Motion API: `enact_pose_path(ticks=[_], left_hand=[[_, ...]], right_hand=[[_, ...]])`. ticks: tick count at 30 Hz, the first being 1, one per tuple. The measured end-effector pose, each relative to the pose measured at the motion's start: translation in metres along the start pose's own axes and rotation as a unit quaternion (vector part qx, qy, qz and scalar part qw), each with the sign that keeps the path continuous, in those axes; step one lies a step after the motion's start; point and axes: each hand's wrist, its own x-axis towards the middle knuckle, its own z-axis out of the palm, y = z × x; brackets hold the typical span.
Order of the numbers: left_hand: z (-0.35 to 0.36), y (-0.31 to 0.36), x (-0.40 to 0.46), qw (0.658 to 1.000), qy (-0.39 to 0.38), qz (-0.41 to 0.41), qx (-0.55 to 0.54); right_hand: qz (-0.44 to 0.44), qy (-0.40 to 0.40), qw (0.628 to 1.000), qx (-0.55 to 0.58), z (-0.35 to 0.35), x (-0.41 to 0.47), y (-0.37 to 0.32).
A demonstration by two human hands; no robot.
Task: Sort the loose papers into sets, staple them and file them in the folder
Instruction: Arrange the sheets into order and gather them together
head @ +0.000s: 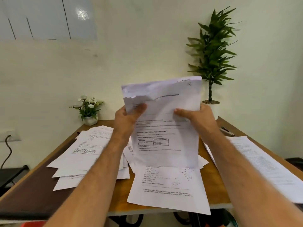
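Papers (165,122) stand upright above the wooden table (211,190), pinched at their side edges by my left hand (126,117) and right hand (196,116). Loose sheets (167,187) lie scattered flat on the table beneath them.

Printed sheets, text mostly illegible

Held sheet (165,125): heading ends "(USP)", with a small two-column table; other lines blurred. Sheet on the table (168,187): blurred printed sums, no words legible.
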Motion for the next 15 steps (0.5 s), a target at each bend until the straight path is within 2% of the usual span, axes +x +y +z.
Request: enact_pose_path(ticks=[4, 9, 15], left_hand=[[0.004, 0.006, -0.001, 0.999, 0.026, -0.006, 0.042], [0.005, 0.040, 0.006, 0.998, 0.027, 0.018, 0.047], [0.005, 0.051, 0.011, 0.997, 0.004, 0.081, -0.005]], right_hand=[[-0.006, 0.015, 1.000, 0.003, 0.002, -0.004, -0.004], [-0.031, 0.020, 0.999, 0.024, -0.001, -0.006, -0.021], [-0.045, 0.015, 0.999, 0.020, 0.000, -0.004, -0.030]])
